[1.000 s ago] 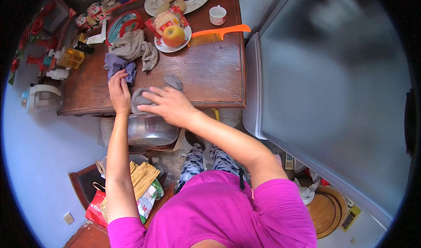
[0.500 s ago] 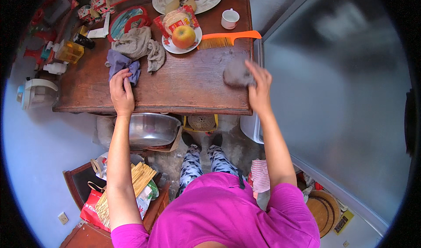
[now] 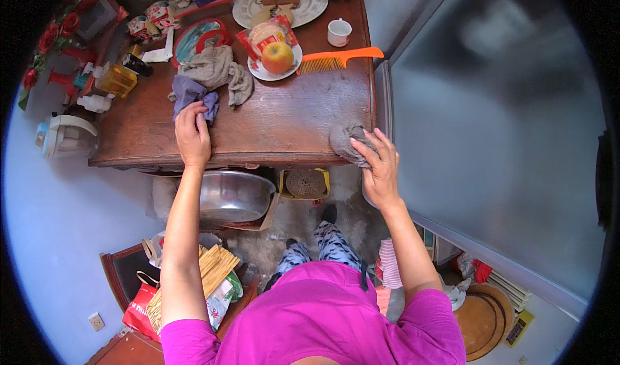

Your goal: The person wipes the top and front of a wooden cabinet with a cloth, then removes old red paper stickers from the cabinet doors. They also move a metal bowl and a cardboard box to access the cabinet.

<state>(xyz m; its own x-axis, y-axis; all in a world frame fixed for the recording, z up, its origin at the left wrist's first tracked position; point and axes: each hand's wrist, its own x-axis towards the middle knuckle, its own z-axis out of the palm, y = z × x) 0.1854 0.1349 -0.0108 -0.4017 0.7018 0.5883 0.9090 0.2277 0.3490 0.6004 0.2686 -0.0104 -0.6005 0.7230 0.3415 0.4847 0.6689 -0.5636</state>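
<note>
At the right front corner of the wooden table (image 3: 278,126), my right hand (image 3: 382,171) is closed over a bunched grey rag (image 3: 345,142), thumb and fingers pressing it on the edge. My left hand (image 3: 192,135) rests at the front left of the table with curled fingers on a crumpled purple cloth (image 3: 187,93). A beige-grey cloth (image 3: 213,68) lies just beyond it. Farther back, a small white plate (image 3: 268,74) carries an apple (image 3: 277,57) and a wrapped round snack (image 3: 266,37). An orange comb (image 3: 342,58) lies to its right.
A white cup (image 3: 339,32) and a large patterned plate (image 3: 310,10) stand at the back. Bottles, including a yellow one (image 3: 117,81), line the left side. A metal basin (image 3: 236,197) sits below the table. A frosted panel (image 3: 491,139) rises at the right.
My right hand has brought the grey rag nearer, from the tabletop to the front corner. My left hand stays on the purple cloth. The whole view has shifted slightly, and my feet have changed position.
</note>
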